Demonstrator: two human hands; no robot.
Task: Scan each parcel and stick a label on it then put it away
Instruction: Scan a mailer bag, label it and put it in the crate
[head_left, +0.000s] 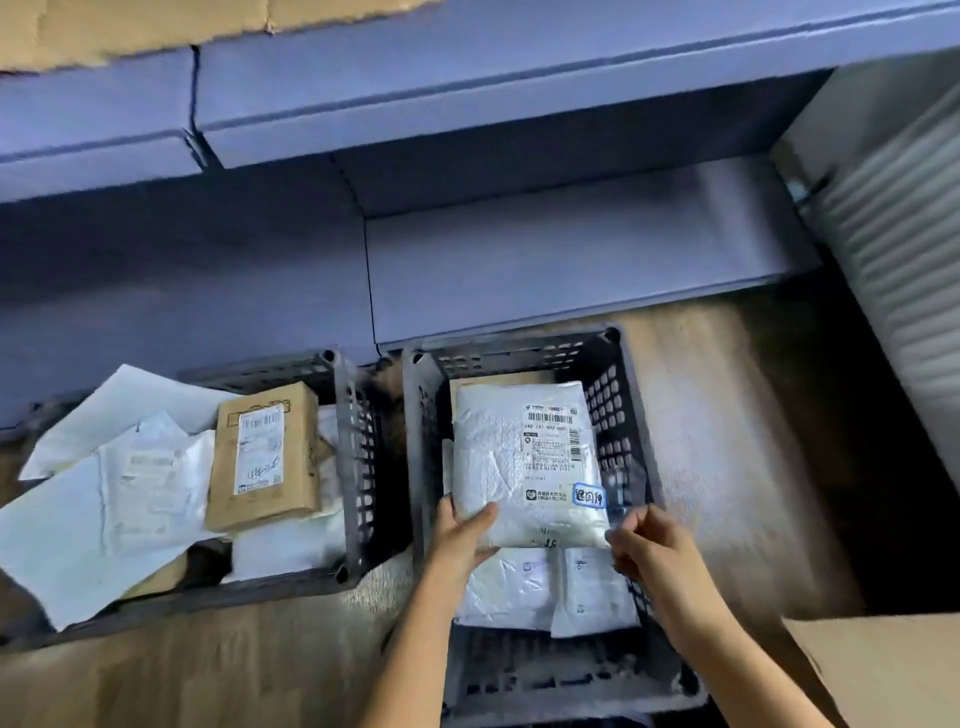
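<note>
Indoors, parcel (509, 467) over crate (621, 410), brown floor (727, 441)

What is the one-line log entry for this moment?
left hand: grips white parcel | right hand: pinches its near corner | place: over right crate | blue-edged label: on parcel

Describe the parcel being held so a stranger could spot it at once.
Of the dark crates under the blue shelving, take the right crate. On top lies a white padded parcel, its near edge gripped by the left hand. Unlike the white bags beneath, it bears a small blue-bordered handwritten sticker.
</note>
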